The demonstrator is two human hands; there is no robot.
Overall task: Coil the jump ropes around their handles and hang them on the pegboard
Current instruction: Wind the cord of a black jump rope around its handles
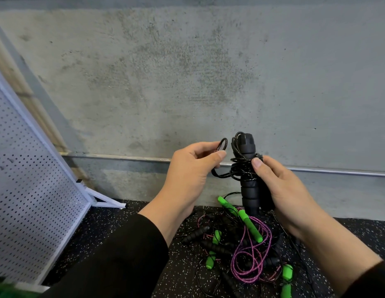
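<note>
The right hand (279, 188) is gripping the upright pair of black foam jump-rope handles (249, 186), long axis vertical. Just left of the handles, the left hand (191, 173) is pinching the last loop of thin black cord (222, 144), ready for wrapping.

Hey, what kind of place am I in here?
Probably a gym or its storage corner: speckled rubber floor, bare concrete wall, a white pegboard, and jump ropes piled on the floor.

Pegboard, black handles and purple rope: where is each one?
pegboard (32, 203): head view, perforated panel.
black handles (248, 190): head view, ribbed foam grip.
purple rope (255, 261): head view, loops on the floor.
</note>
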